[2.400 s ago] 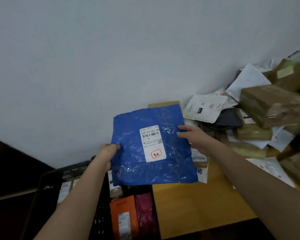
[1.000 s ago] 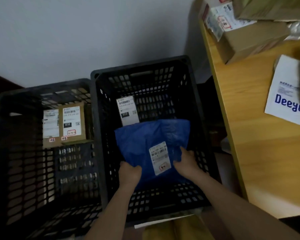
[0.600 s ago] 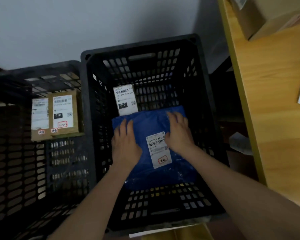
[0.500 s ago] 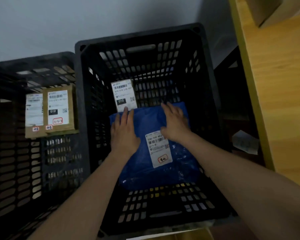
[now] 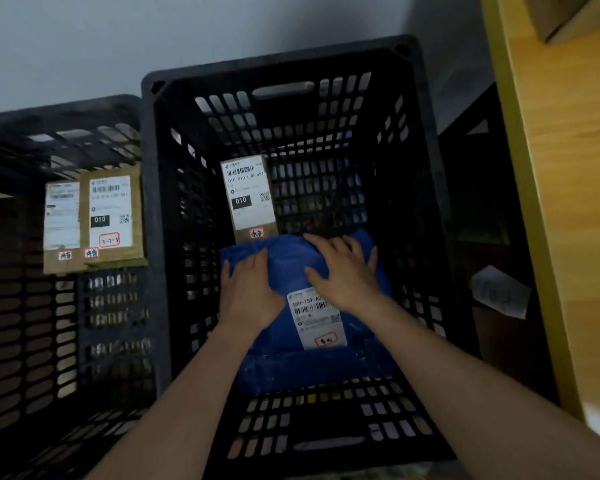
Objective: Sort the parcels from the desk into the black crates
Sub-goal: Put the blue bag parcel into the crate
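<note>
Fingers (image 5: 321, 242) straight and spread, the right hand (image 5: 345, 271) is pressing flat on the far end of a blue parcel (image 5: 312, 358) while the left hand (image 5: 248, 292) — fingers equally extended, gripping nothing — is lying palm-down beside it on the same soft bag, both hands apparently smoothing it into place. The parcel is lying label-up on the floor of the right black crate (image 5: 284, 64), its far edge touching a small brown box (image 5: 250, 199) standing against the mesh. In the left black crate (image 5: 66, 112) just beside it, two labelled cardboard parcels (image 5: 94, 220) are resting side by side. By the look of it, the sorting is well under way for these four items — though the wooden desk (image 5: 568, 202) at the right is showing only the corner of one more carton (image 5: 568, 15), so how many are waiting cannot be told.
</note>
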Demonstrator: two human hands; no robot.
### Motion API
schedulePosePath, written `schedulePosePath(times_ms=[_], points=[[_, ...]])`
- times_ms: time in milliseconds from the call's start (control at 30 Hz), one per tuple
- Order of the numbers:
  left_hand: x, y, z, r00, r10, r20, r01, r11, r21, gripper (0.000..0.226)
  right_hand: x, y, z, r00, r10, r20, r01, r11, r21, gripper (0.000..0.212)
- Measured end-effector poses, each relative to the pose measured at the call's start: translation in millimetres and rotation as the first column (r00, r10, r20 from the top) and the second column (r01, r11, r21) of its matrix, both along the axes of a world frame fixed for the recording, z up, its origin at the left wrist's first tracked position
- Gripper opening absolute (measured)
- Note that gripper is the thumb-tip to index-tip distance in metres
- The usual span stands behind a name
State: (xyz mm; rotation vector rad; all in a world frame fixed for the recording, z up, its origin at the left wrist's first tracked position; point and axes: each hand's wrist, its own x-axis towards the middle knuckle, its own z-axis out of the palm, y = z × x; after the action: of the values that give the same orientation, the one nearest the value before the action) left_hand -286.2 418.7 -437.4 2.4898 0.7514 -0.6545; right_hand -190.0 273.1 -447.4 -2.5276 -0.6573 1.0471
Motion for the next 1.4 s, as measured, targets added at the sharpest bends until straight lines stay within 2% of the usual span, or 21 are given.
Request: schedulePosePath(times_ms=[133,233,400,467,533,700,833,967,1100,1267,1400], points=[[-5,2,1,0.993,-0.072,-0.090,0.075,0.997,0.034,0.070,-10,-4,1,0.998,0.054,-0.012,-0.054,0.999,0.008,0.052],[-6,5,-3,0.979,-0.104,-0.174,0.109,0.994,0.023,0.060,-9,-1,-4,0.993,0.104,-0.055,-0.105,0.994,-0.032,0.050],[6,4,-17,0.942,-0.073,-0.327,0.053,0.996,-0.068,0.046,3,12,-19,0.972,0.166,-0.165,-0.188,0.974,-0.129,0.052],[9,5,-24,0.923,-0.071,-0.379,0.034,0.994,-0.104,0.049,3,14,-27,0.968,0.188,-0.165,-0.214,0.965,-0.152,0.053],[8,3,-27,0.911,-0.055,-0.408,0.005,0.993,-0.121,0.062,-1,10,-33,0.976,0.174,-0.132,-0.194,0.968,-0.161,0.057],[-12,-18,-7,0.961,0.106,-0.255,-0.120,0.992,-0.040,0.082,-35,-18,-23,0.998,0.044,-0.037,-0.049,0.987,-0.152,0.070],[-38,-45,-1,0.964,0.044,-0.262,-0.071,0.993,-0.093,0.089,-68,-49,-16,0.997,0.007,-0.075,-0.022,0.978,-0.206,0.081],[-49,-45,-30,0.953,0.016,-0.303,-0.067,0.985,-0.156,0.101,-75,-59,-27,0.989,-0.022,-0.148,-0.003,0.985,-0.171,0.093],[-43,-38,-47,0.949,0.002,-0.316,-0.063,0.981,-0.182,0.099,-66,-53,-41,0.977,-0.032,-0.210,-0.005,0.984,-0.176,0.090],[-40,-26,-44,0.934,-0.041,-0.355,-0.049,0.969,-0.241,0.099,-57,-49,-24,0.961,-0.036,-0.273,-0.029,0.973,-0.230,0.089],[-34,-21,-6,0.963,0.021,-0.268,-0.094,0.960,-0.264,0.090,-61,-43,14,0.976,-0.082,-0.203,0.032,0.971,-0.236,0.088]])
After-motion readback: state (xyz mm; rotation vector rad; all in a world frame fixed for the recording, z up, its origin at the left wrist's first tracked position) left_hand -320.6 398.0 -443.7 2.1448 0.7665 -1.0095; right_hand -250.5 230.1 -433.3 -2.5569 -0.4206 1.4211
